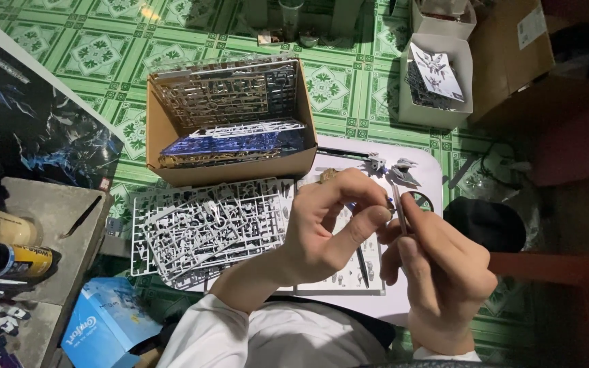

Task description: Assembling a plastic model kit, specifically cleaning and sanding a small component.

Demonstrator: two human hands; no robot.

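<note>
Right hand (pixel 444 272) grips tweezers (pixel 398 208) beside left hand (pixel 328 225).

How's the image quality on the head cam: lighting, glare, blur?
Head view: dim and uneven, with the right side and the corners falling into near-black shadow; a small warm glare spot on the green patterned floor tiles at top; the left hand and right hand are slightly soft, so the small blue part at the fingertips is hard to make out; the grey plastic parts frame is reasonably sharp.
</note>
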